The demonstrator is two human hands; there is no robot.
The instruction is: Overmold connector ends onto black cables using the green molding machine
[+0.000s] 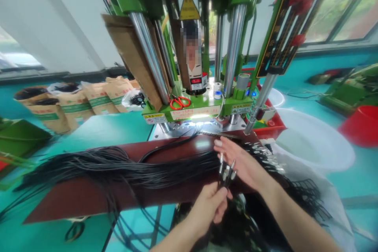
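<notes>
My left hand (211,202) is closed around the black ends of several cables with silver metal plugs (226,171), which point up out of the fist. Just above and to the right, my right hand (240,159) is held with its fingers stretched out beside these plugs. Whether its fingers touch them I cannot tell. Behind both hands, a long bundle of black cables (118,167) lies across the dark red tabletop (71,201). More silver plug ends (267,155) fan out to the right, partly hidden by my right forearm.
Ahead stands a green press machine (206,108) with chrome columns and a lit lower plate. Red-handled scissors (180,103) rest on its ledge. Paper sacks (73,102) stand at left. On the right are a white basin (313,141), a red bin (283,124) and a red bucket (362,126).
</notes>
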